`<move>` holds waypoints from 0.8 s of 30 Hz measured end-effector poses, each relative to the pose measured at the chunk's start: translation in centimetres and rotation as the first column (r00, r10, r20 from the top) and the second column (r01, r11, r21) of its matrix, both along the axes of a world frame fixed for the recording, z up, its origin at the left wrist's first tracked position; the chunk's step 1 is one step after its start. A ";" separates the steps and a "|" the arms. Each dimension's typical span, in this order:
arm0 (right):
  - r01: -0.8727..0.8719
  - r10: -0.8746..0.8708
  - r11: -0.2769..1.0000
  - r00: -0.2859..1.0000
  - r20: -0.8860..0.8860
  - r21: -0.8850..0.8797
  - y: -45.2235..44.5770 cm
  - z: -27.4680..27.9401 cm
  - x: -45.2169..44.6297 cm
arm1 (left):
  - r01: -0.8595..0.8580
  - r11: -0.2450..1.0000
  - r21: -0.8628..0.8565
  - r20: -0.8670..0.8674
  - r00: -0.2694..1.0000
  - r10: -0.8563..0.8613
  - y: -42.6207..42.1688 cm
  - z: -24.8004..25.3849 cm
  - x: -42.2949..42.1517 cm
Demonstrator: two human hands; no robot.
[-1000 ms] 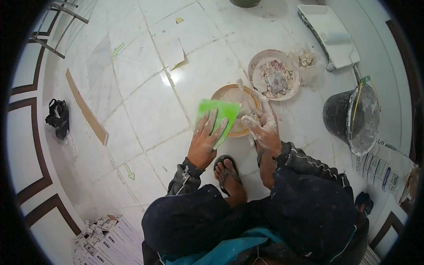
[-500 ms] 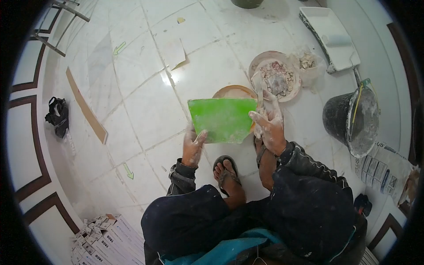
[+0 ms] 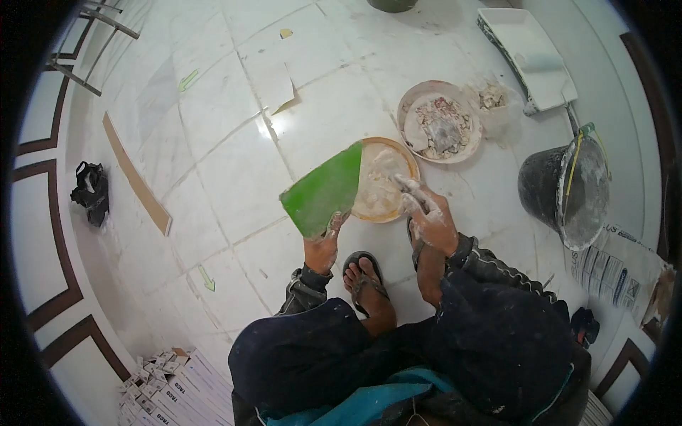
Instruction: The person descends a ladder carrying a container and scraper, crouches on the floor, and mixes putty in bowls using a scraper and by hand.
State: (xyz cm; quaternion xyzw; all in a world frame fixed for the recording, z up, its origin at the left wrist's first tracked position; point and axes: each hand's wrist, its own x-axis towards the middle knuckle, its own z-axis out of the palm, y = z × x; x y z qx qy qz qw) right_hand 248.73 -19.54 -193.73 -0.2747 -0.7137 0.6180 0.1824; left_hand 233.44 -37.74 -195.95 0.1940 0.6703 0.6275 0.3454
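Observation:
My left hand [image 3: 325, 245] grips the lower edge of a flat green board [image 3: 323, 190], tilted, its right end overlapping a round orange-rimmed basin [image 3: 414, 160]. Pale, wet plaster [image 3: 380, 177] fills the basin. Above the right side of the plaster is my right hand [image 3: 432, 220], its fingers closed and smeared white. They appear to hold a plaster-coated putty knife [image 3: 403, 180], whose tip is at the plaster; most of it is hidden by the fingers and coating.
A pale bowl of dried chips [image 3: 418, 99] and a plastic bag [image 3: 491, 96] lie ahead. On the right are a white paint tray [image 3: 522, 42], a black bucket [image 3: 543, 184] and a printed sack [image 3: 604, 270]. A brown strip [image 3: 135, 170] and TACO boxes [image 3: 188, 390] are left.
The green board has swung left and tilted, uncovering the plaster basin. My right hand has moved from beside the board down to the plaster, its tool no longer pointing upward.

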 end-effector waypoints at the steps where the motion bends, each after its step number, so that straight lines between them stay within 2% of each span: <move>1: -0.009 0.013 0.997 0.999 -0.046 0.071 -0.5 -0.4 -0.1 | 0.006 1.000 -0.001 0.002 1.000 -0.006 -0.1 -0.5 0.1; 3: 0.006 -0.004 0.999 0.999 -0.053 0.035 -1.4 -0.6 -0.6 | 0.044 0.995 -0.089 -0.151 0.987 -0.057 0.2 -0.5 0.3; 5: 0.018 -0.018 1.000 0.998 -0.063 0.002 -1.8 -0.3 -0.8 | 0.084 0.989 -0.120 -0.214 0.971 -0.108 0.7 0.7 0.6; 6: 0.001 -0.007 0.969 1.000 -0.023 -0.245 -1.9 0.2 -0.8 | 0.116 0.981 -0.153 -0.275 0.949 -0.155 1.1 1.4 0.7; 7: -0.005 0.013 0.878 1.000 0.013 -0.478 -1.9 0.7 -0.8 | 0.120 0.981 -0.153 -0.275 0.948 -0.159 1.1 1.4 0.7; 8: -0.001 0.008 0.878 1.000 0.013 -0.478 -2.0 1.1 -0.8 | 0.121 0.982 -0.145 -0.260 0.953 -0.156 1.1 1.2 0.8; 10: 0.035 -0.031 0.755 0.999 0.016 -0.654 -1.9 1.6 -1.0 | 0.125 0.983 -0.136 -0.246 0.957 -0.156 1.2 0.9 0.8; 13: 0.114 -0.102 0.806 0.993 0.053 -0.581 -1.9 1.5 -1.8 | 0.093 0.987 -0.130 -0.296 0.947 -0.128 0.9 0.4 1.0; 19: 0.172 -0.173 0.784 0.983 0.057 -0.596 -0.7 1.7 -1.1 | 0.046 0.994 -0.101 -0.313 0.947 -0.075 -0.1 -1.0 0.7; 20: 0.170 -0.172 0.784 0.984 0.055 -0.597 -0.6 1.7 -0.7 | -0.011 1.000 -0.012 -0.088 0.996 0.010 0.0 -1.2 0.9; 21: 0.145 -0.123 0.816 0.989 0.077 -0.560 -0.6 1.7 -0.3 | -0.088 0.994 0.062 0.149 0.986 0.078 0.3 -0.8 1.0; 22: 0.118 -0.075 0.845 0.992 0.102 -0.522 -0.5 1.7 0.0 | -0.089 0.994 0.062 0.149 0.986 0.079 0.5 -0.2 0.9; 23: 0.118 -0.075 0.845 0.992 0.103 -0.522 -0.6 0.9 -0.2 | -0.083 0.995 0.050 0.220 0.973 0.070 0.7 0.2 0.7; 24: 0.051 -0.064 0.979 0.996 -0.061 -0.196 -0.6 -0.2 -0.5 | -0.076 0.996 0.039 0.291 0.955 0.062 0.8 0.5 0.7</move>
